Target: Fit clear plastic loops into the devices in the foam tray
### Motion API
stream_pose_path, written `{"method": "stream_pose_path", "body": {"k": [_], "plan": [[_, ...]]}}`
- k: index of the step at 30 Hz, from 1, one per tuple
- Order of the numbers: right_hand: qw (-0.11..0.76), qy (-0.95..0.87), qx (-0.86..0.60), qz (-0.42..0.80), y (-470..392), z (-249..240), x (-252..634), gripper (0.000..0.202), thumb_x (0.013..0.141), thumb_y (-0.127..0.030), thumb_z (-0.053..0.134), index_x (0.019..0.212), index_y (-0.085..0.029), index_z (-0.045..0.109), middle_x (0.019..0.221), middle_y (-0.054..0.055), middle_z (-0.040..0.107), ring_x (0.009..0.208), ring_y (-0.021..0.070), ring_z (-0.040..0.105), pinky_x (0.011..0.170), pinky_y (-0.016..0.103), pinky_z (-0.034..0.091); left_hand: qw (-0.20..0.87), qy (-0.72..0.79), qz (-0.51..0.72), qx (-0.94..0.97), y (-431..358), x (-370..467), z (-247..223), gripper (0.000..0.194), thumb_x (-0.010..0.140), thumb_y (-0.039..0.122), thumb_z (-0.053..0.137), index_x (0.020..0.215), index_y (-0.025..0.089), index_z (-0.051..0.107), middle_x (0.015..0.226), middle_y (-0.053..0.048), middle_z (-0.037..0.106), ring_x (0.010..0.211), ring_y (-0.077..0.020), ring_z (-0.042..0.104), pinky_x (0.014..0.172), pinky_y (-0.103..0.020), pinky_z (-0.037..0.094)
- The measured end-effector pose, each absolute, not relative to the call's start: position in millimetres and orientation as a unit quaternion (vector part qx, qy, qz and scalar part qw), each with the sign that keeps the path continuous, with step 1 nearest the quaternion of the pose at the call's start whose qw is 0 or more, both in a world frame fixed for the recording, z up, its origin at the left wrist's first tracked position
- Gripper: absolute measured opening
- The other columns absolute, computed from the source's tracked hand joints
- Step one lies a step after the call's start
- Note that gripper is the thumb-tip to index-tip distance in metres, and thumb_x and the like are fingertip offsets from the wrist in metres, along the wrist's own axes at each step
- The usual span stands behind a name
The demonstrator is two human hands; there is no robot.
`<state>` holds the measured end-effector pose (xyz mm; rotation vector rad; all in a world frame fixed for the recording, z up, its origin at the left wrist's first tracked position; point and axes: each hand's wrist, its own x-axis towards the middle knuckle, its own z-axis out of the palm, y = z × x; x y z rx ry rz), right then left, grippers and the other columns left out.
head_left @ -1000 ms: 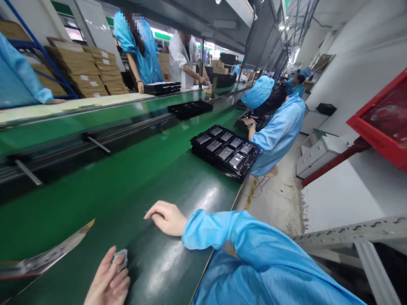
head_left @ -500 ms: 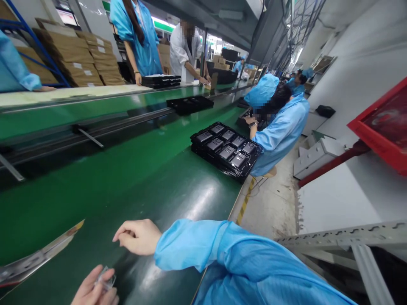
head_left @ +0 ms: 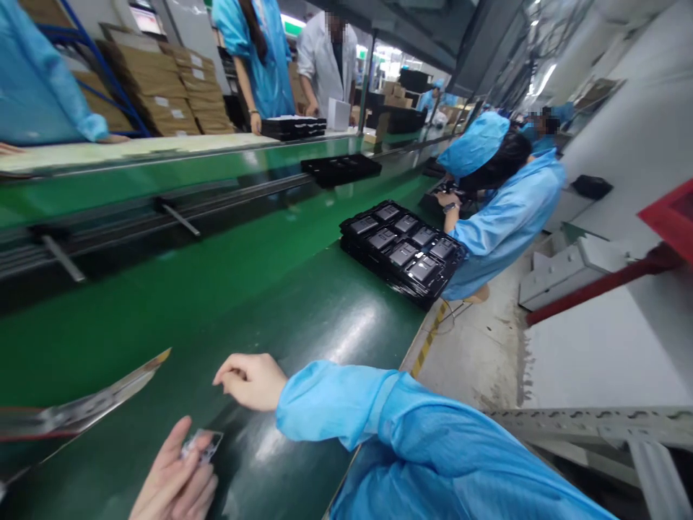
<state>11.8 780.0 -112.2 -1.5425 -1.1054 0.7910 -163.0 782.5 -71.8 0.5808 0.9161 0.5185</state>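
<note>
My left hand (head_left: 178,473) is low in the view, closed on a small clear plastic piece (head_left: 210,448) with dark edges. Its thumb and fingers cover part of the piece, so its exact kind does not show. Above it and to the right, my right hand (head_left: 252,380) hovers over the green tabletop (head_left: 292,318), with a blue sleeve behind it. The fingers there are bent in towards the thumb, and whatever may be between them is hidden. Left of both hands lies a long, thin metallic strip (head_left: 108,401) with a yellowish tip.
A stack of black trays (head_left: 403,249) holding several grey rectangular parts stands further along the bench. Beyond it a co-worker in blue (head_left: 514,195) bends over the bench. Another black tray (head_left: 341,170) sits near the dark rail (head_left: 238,189). Other people stand across the line.
The view has shifted, so the bench and trays appear further right. My left hand has risen a little, showing more of the clear piece. My right hand keeps its bent shape.
</note>
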Motion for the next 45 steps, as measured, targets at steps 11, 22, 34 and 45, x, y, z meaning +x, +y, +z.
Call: {"method": "stream_pose_path", "body": {"k": [11, 22, 34, 45], "plan": [[0.524, -0.463, -0.625, 0.347, 779.8, -111.8, 12.1, 0.019, 0.090, -0.020, 0.046, 0.090, -0.021, 0.065, 0.072, -0.004, 0.061, 0.062, 0.0051, 0.054, 0.061, 0.015, 0.041, 0.860, 0.362, 0.264, 0.244, 771.5, -160.0, -64.4, 0.037, 0.066, 0.023, 0.084, 0.092, 0.022, 0.057, 0.065, 0.011, 0.045, 0.037, 0.0022, 0.035, 0.034, -0.010, 0.036], [0.534, -0.467, -0.608, 0.356, 778.8, -114.0, 14.3, 0.020, 0.090, -0.020, 0.044, 0.089, -0.020, 0.064, 0.070, -0.004, 0.060, 0.061, 0.0051, 0.053, 0.060, 0.015, 0.039, 0.900, 0.276, 0.255, 0.223, 775.3, -165.6, -82.2, 0.022, 0.080, 0.022, 0.073, 0.085, 0.019, 0.052, 0.059, 0.010, 0.029, 0.039, 0.0016, 0.028, 0.039, -0.011, 0.029], [0.540, -0.461, -0.603, 0.363, 777.3, -111.8, 15.3, 0.017, 0.089, -0.020, 0.047, 0.088, -0.019, 0.064, 0.070, -0.004, 0.060, 0.061, 0.0043, 0.052, 0.060, 0.014, 0.039, 0.922, 0.215, 0.270, 0.176, 781.4, -166.5, -99.8, 0.007, 0.090, 0.017, 0.053, 0.084, 0.017, 0.049, 0.063, 0.007, 0.028, 0.045, -0.0024, 0.033, 0.041, -0.015, 0.033], [0.536, -0.468, -0.602, 0.363, 778.2, -113.5, 15.6, 0.018, 0.090, -0.020, 0.046, 0.089, -0.018, 0.064, 0.070, -0.003, 0.060, 0.061, 0.0045, 0.052, 0.060, 0.014, 0.039, 0.923, 0.215, 0.276, 0.163, 778.6, -167.5, -98.7, 0.006, 0.089, 0.018, 0.052, 0.084, 0.016, 0.051, 0.063, 0.007, 0.024, 0.046, -0.0024, 0.028, 0.042, -0.015, 0.031]]}}
